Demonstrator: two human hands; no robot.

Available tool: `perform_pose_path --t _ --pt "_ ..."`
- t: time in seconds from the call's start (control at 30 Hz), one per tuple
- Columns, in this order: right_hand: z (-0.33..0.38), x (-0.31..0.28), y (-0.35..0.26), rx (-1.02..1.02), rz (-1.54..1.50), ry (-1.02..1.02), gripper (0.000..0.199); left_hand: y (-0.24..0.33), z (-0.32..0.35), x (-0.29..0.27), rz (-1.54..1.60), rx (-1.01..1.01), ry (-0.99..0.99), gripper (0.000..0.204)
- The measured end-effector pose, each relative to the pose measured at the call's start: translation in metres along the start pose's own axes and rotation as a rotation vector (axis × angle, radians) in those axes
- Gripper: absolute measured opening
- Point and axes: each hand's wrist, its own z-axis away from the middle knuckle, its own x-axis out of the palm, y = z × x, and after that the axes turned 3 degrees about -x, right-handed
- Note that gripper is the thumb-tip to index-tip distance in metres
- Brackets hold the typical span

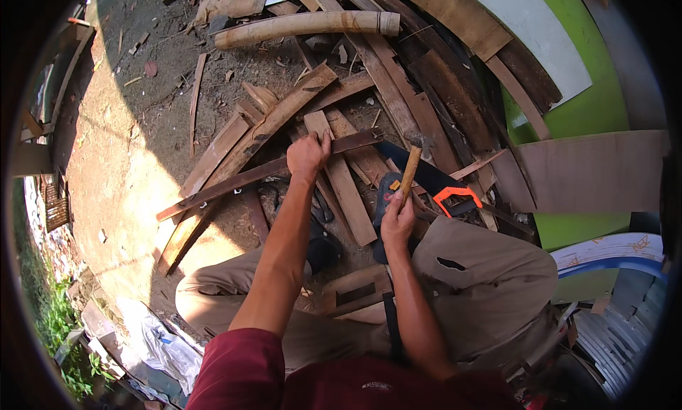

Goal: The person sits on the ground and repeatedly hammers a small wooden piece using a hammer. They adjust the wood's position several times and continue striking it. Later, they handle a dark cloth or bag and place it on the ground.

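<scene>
My left hand point(308, 155) is closed around a long, narrow dark wooden strip point(245, 177), which slants from the lower left up to the right over other boards. In my right hand point(397, 222) is the wooden handle of a hammer point(410, 170), its dark head raised near the strip's right end. A handsaw point(455, 198) with an orange and black handle lies just right of the hammer, its dark blade partly behind it. Beneath the strip lie a pale short board point(349, 190) and a thick weathered plank point(273, 122).
A bamboo pole point(307, 29) lies across the far side. Stacked old planks point(398, 76) fill the far right, beside green and white panels point(568, 26). A wooden frame point(355, 290) sits between my legs. White plastic sheeting point(165, 349) is at the near left.
</scene>
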Motion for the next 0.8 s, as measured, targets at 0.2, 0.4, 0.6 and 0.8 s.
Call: perform_pose_path --t 0.2,0.4,0.6,0.8 --pt "-0.006 -0.003 -0.031 -0.145 0.167 -0.076 0.042 -0.004 -0.002 0.005 -0.003 0.001 0.059 0.047" --pt "-0.024 0.005 -0.001 -0.178 0.208 -0.075 0.044 -0.005 -0.002 0.009 -0.034 0.013 0.074 0.040" --pt "-0.042 -0.021 -0.013 -0.089 0.197 -0.009 0.046 -0.006 -0.004 0.015 -0.027 0.016 0.082 0.037" --pt "-0.031 -0.012 0.014 -0.064 0.347 -0.204 0.040 -0.001 -0.006 0.013 -0.065 0.022 0.077 0.036"
